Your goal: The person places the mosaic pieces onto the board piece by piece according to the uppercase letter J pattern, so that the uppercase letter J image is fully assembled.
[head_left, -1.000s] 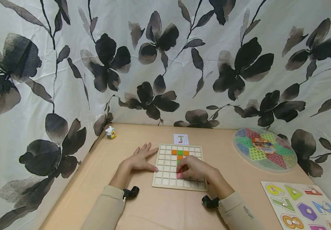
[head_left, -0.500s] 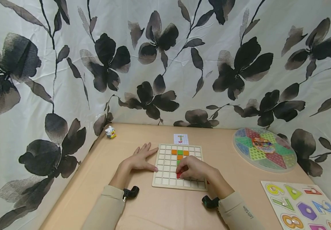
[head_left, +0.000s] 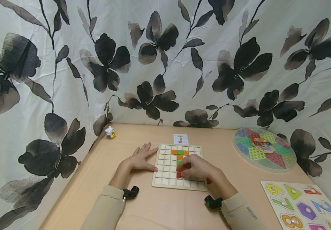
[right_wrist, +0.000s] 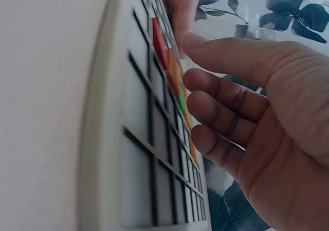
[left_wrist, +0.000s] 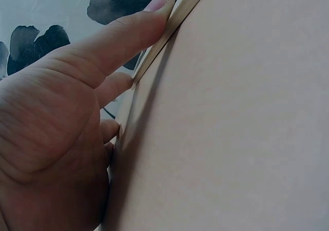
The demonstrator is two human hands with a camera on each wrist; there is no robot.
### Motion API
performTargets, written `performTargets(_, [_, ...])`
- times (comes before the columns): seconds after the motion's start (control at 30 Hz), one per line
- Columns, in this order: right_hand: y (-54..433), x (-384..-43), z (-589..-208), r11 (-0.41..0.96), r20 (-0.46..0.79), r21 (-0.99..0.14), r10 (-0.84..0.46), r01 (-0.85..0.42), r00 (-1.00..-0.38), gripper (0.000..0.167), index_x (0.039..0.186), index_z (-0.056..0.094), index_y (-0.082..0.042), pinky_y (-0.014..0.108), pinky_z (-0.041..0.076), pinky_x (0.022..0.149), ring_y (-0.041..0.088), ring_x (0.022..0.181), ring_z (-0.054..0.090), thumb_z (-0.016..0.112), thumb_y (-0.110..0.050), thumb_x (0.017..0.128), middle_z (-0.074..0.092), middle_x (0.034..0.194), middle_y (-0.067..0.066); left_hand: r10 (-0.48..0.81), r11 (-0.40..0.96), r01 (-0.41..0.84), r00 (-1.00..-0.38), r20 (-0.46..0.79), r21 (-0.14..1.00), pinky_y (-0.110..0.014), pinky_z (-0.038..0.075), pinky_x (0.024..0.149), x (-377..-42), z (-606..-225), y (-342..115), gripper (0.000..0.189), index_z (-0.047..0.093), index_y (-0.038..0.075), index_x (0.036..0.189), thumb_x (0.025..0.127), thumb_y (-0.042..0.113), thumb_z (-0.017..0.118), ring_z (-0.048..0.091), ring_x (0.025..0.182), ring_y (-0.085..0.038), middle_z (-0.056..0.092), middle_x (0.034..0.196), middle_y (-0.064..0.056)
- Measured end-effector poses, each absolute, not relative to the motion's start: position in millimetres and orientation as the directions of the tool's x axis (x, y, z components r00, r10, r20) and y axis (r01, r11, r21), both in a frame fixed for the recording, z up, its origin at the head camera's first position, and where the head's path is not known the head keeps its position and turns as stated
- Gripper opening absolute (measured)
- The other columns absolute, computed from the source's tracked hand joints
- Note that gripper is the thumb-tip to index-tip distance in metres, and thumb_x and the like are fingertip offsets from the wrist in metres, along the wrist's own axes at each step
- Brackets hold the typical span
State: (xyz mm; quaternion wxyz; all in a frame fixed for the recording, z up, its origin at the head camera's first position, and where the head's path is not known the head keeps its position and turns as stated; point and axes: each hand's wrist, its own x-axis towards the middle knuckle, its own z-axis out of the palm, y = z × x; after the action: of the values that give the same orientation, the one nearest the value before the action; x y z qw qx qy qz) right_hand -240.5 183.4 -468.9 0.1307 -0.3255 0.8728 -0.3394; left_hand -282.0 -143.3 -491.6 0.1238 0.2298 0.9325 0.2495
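Observation:
A wooden grid board [head_left: 165,181] with cream squares lies on the table, holding orange [head_left: 174,152] and green tiles [head_left: 180,152] in a T-like row and column. At the column's lower end sits a red tile [head_left: 178,175]. My right hand [head_left: 198,167] hovers over the board beside that tile; in the right wrist view its fingers are loosely bent, apart from the thumb, with nothing between them. My left hand [head_left: 138,159] lies spread at the board's left side, its thumb [left_wrist: 149,22] on the wooden edge. Some squares are hidden under my right hand.
A small pattern card [head_left: 184,138] lies behind the board. To the right are a round checkers-style board [head_left: 264,150] and a number-and-shape puzzle [head_left: 300,204]. A small toy figure [head_left: 110,132] stands back left. A red piece [head_left: 209,180] shows by my right wrist.
My right hand has let go of the red tile, lifting slightly and shifting right, so more of the column shows. My left hand stays put.

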Motion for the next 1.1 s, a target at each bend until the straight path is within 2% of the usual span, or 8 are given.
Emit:
performTargets(0.2, [193.5, -240.1, -460.7, 0.583, 0.009, -0.699, -0.572, -0.415, -0.820, 0.025, 0.117, 0.080, -0.017, 0.026, 0.052, 0.074, 0.019, 0.091, 0.060, 0.081, -0.018, 0.092, 0.072, 0.098, -0.004, 0.486, 0.772, 0.363, -0.866, -0.118, 0.522, -0.061, -0.006, 0.130, -282.0, -491.7, -143.7, 0.107, 0.033, 0.026, 0.165, 0.078, 0.063, 0.083, -0.004, 0.162, -0.040, 0.001, 0.175, -0.020])
performTargets(0.33, [201.8, -238.9, -454.5, 0.592, 0.022, -0.709, -0.524, -0.383, -0.851, 0.025, 0.117, 0.079, -0.014, 0.026, 0.049, 0.072, 0.021, 0.091, 0.056, 0.079, -0.016, 0.093, 0.073, 0.107, 0.004, 0.487, 0.771, 0.363, -0.865, -0.118, 0.523, -0.061, -0.006, 0.130, -281.8, -492.2, -143.4, 0.107, 0.033, 0.026, 0.165, 0.077, 0.064, 0.083, -0.004, 0.163, -0.040, 0.002, 0.175, -0.020])
performTargets(0.43, [208.8, -238.4, -452.9, 0.594, 0.042, -0.705, -0.510, -0.387, -0.859, 0.026, 0.118, 0.078, -0.011, 0.026, 0.049, 0.072, 0.022, 0.091, 0.056, 0.079, -0.017, 0.093, 0.074, 0.109, 0.005, 0.490, 0.768, 0.366, -0.864, -0.114, 0.525, -0.062, -0.005, 0.129, -282.0, -492.5, -143.8, 0.108, 0.033, 0.026, 0.165, 0.077, 0.063, 0.083, -0.004, 0.162, -0.041, 0.002, 0.175, -0.021])
performTargets(0.67, [228.6, -237.6, -449.7, 0.637, 0.032, -0.685, -0.459, -0.353, -0.888, 0.028, 0.119, 0.077, -0.012, 0.027, 0.050, 0.073, 0.020, 0.089, 0.057, 0.080, -0.018, 0.092, 0.067, 0.094, -0.003, 0.492, 0.766, 0.367, -0.863, -0.113, 0.528, -0.060, -0.006, 0.130, -282.4, -493.3, -144.3, 0.108, 0.033, 0.026, 0.165, 0.077, 0.064, 0.083, -0.005, 0.163, -0.040, 0.001, 0.175, -0.020])
performTargets(0.9, [251.6, -241.9, -440.7, 0.619, 0.021, -0.696, -0.489, -0.364, -0.872, 0.024, 0.113, 0.078, -0.007, 0.027, 0.053, 0.074, 0.021, 0.088, 0.059, 0.081, -0.013, 0.090, 0.072, 0.101, 0.005, 0.492, 0.763, 0.368, -0.864, -0.108, 0.532, -0.061, -0.006, 0.129, -283.1, -493.8, -144.3, 0.108, 0.033, 0.025, 0.165, 0.077, 0.063, 0.083, -0.004, 0.162, -0.041, 0.001, 0.175, -0.021])
performTargets(1.1, [268.4, -245.7, -440.7, 0.605, -0.010, -0.698, -0.543, -0.383, -0.840, 0.022, 0.108, 0.077, -0.001, 0.025, 0.054, 0.072, 0.020, 0.083, 0.061, 0.081, -0.009, 0.088, 0.071, 0.091, 0.004, 0.493, 0.763, 0.368, -0.863, -0.110, 0.532, -0.061, -0.007, 0.129, -282.1, -493.8, -144.6, 0.108, 0.034, 0.026, 0.165, 0.077, 0.063, 0.083, -0.005, 0.162, -0.040, 0.001, 0.175, -0.021])
